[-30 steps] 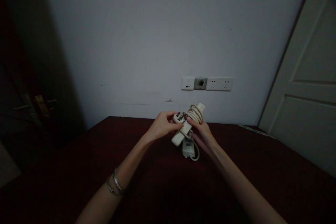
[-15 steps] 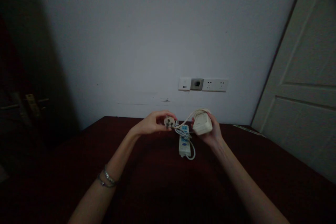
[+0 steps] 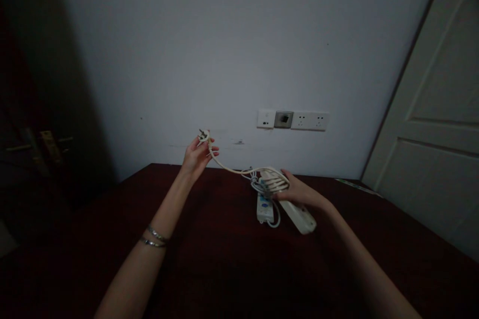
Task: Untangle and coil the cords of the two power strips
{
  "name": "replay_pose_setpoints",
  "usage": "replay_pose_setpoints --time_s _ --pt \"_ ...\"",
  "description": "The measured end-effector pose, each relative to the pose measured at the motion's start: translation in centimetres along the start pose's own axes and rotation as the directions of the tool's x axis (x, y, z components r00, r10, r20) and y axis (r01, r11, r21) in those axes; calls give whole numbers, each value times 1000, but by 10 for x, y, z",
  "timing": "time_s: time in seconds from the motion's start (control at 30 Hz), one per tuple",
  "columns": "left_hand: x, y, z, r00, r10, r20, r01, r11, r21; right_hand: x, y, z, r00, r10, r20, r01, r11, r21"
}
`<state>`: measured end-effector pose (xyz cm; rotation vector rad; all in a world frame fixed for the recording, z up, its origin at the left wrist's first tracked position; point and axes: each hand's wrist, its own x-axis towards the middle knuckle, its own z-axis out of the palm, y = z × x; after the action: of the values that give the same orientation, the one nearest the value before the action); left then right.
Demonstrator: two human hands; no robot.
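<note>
My left hand [image 3: 195, 155] is closed on a white three-pin plug [image 3: 203, 135], raised against the wall with its prongs facing up and left. From the plug a white cord [image 3: 234, 171] runs right to a white power strip [image 3: 300, 218] with cord wound round its far end. My right hand [image 3: 294, 189] grips that wound end from above, its fingers over the coils. Partly behind it, a second power strip [image 3: 265, 212] with blue sockets lies on the dark red table, its own grey-white cord [image 3: 256, 183] bundled on top.
The dark red table [image 3: 209, 249] meets a pale wall [image 3: 179, 60] at the back. Wall sockets [image 3: 310, 120] and switch plates sit above its edge. A flat strip [image 3: 357, 187] lies at the back right, near a white door [image 3: 441, 159].
My left hand has moved left and up with the plug, drawing out a length of cord. My right hand has lowered and turned the wound power strip so its length now shows.
</note>
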<state>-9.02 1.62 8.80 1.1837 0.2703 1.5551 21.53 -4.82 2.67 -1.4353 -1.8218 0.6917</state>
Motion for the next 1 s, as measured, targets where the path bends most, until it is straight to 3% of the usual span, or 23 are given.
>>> replay_pose_setpoints --time_s 0.13,0.3,0.43,0.57,0.63,0.73,0.8,0.93,1.0 --pt "4 13 -3 983 96 -156 -100 995 -22 -5 -10 5 997 -29 72 49 955 -292" --pt "12 32 -27 907 104 -408 -165 979 -119 -12 -25 0 984 -114 137 154 932 -328" --pt "17 49 -53 805 41 -591 -253 926 -281 -14 -29 -11 981 -152 123 181 943 -278" --pt "19 61 -75 653 -91 -752 -299 882 -365 -13 -20 -27 997 -75 -2 68 919 -387" --pt "18 64 -81 610 -156 -777 -274 879 -391 -14 -11 -38 998 -45 -33 25 892 -451" --pt "17 62 -85 600 -227 -767 -227 871 -435 -19 3 -57 1000 -10 -27 -5 857 -516" --pt "17 60 -84 619 -255 -743 -197 865 -461 -23 8 -67 1000 18 12 -9 856 -517" --pt "16 56 -71 707 -348 -616 -67 834 -548 -31 -2 -75 982 82 170 1 900 -435" --pt "15 53 -57 782 -416 -464 64 794 -604 -34 -15 -70 975 71 213 22 912 -409"
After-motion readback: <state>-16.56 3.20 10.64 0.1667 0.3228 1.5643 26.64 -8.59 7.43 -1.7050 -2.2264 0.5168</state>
